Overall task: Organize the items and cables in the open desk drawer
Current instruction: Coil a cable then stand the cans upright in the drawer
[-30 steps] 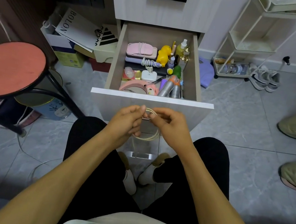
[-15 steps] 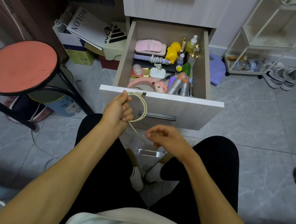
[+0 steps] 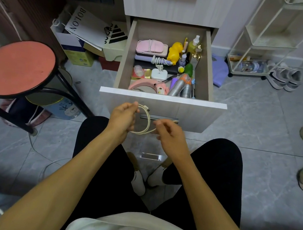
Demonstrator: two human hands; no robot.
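- Cream cable [image 3: 146, 123] hangs looped between both hands, in front of the drawer's [image 3: 163, 97] front edge.
- Left hand [image 3: 122, 117] pinches the loop's top.
- Right hand [image 3: 171, 135], fingers curled, grips the cable's lower run.

Cream cable [image 3: 146, 122], looped in a loose coil, held in the air at frame center just below the drawer front; one plug end sticks out near the top of the loop. Left hand [image 3: 122, 117] pinches the loop's upper left, right hand [image 3: 169, 134] pinches the strand at lower right. Open desk drawer [image 3: 163, 97] in upper center, light wood with a white front edge, pulled out, crowded with small items.
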